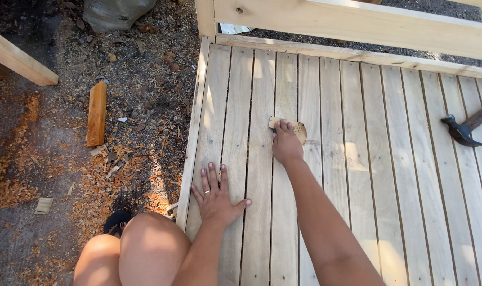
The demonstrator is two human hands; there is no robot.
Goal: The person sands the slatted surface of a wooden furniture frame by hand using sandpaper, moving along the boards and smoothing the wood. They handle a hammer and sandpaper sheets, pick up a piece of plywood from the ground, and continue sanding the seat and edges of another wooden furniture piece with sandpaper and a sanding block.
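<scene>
A pale slatted wooden panel (368, 159) lies flat in front of me. My left hand (215, 196) rests flat on its slats near the left edge, fingers spread, a ring on one finger. My right hand (285, 144) is stretched further out and presses a piece of tan sandpaper (299, 128) against a slat, fingers curled over it. My bare knees show at the bottom left.
A claw hammer (463, 130) lies on the slats at the right edge. A wooden rail (357, 21) runs across the far side. On the dirt at left lie a short orange wood block (97, 113), wood shavings, a beam end (18, 59) and a grey sack (116, 11).
</scene>
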